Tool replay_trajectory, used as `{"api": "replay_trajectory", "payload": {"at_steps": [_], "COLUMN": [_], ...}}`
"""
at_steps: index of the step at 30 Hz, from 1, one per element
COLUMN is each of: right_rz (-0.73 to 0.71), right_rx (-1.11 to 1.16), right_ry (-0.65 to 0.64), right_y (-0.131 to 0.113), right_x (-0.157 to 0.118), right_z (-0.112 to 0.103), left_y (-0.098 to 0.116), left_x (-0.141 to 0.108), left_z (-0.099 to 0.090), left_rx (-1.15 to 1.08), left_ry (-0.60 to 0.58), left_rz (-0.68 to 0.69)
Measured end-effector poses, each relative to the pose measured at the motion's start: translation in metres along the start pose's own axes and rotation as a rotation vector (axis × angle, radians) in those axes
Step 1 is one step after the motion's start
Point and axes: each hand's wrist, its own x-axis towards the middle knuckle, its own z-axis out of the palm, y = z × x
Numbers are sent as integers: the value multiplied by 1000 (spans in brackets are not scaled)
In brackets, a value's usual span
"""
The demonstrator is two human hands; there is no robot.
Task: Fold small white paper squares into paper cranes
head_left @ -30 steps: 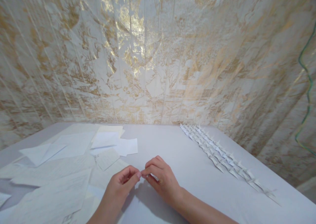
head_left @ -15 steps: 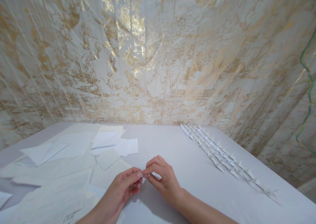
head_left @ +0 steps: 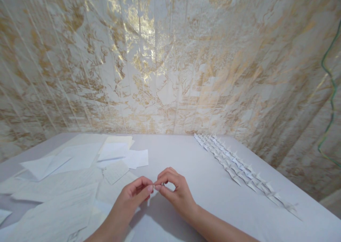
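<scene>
Over the front middle of the table, my left hand (head_left: 135, 195) and my right hand (head_left: 177, 190) meet fingertip to fingertip. Both are closed in a pinch on a small piece of folded white paper (head_left: 149, 201). A narrow white end of it shows below my left fingers; the fingertips hide most of the rest. To the right, several small folded paper figures (head_left: 234, 163) with pointed tips, much like origami cranes, stand in long slanting rows, apart from my right hand.
Loose sheets with writing (head_left: 58, 206) overlap on the left of the white table (head_left: 170, 149). Blank white paper pieces (head_left: 113, 151) lie behind them, and a creased sheet (head_left: 45, 165) stands partly raised. A gold-patterned curtain (head_left: 165, 75) hangs behind; a green cord (head_left: 332, 110) dangles at right.
My left fingers have shifted slightly and straightened around the paper, and a white end now shows beneath them. My right hand keeps its pinch. The view has moved a little.
</scene>
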Motion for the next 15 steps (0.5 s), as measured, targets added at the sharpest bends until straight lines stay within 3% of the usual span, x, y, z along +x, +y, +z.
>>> {"api": "replay_trajectory", "payload": {"at_steps": [7, 15], "right_rz": [196, 285], "right_rx": [137, 212], "right_ry": [47, 44], "right_y": [-4, -5], "right_x": [1, -2], "right_z": [2, 7], "left_y": [11, 11], "left_x": [-8, -9], "left_z": [2, 4], "left_rx": [447, 491], "left_ry": [137, 189], "left_rz": [312, 366]}}
